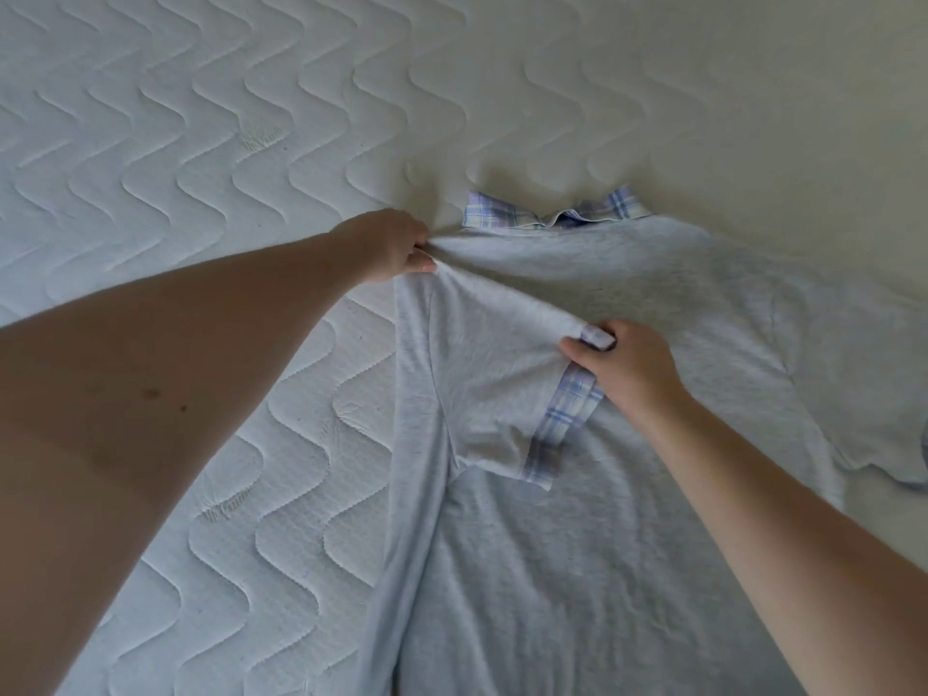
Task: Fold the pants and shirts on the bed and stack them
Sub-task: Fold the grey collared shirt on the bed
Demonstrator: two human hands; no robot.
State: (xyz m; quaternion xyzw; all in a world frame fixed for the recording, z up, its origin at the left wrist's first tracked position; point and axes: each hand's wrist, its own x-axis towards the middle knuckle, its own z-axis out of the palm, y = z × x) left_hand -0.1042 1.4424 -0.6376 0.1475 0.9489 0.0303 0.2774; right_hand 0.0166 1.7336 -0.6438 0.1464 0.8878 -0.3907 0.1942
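Note:
A light grey short-sleeved shirt (pixel 627 519) with a plaid collar (pixel 507 211) and plaid sleeve cuffs lies flat on the bed, collar at the far end. My left hand (pixel 391 246) pinches the shirt's left shoulder next to the collar. My right hand (pixel 627 366) grips the left sleeve at its plaid cuff (pixel 562 419), and that sleeve lies folded over the shirt's body. The right sleeve (pixel 863 394) is spread out flat toward the right edge of the view.
The bed is a white quilted mattress (pixel 211 153) with a wavy stitched pattern, bare to the left of and beyond the shirt. No other garment shows in this view.

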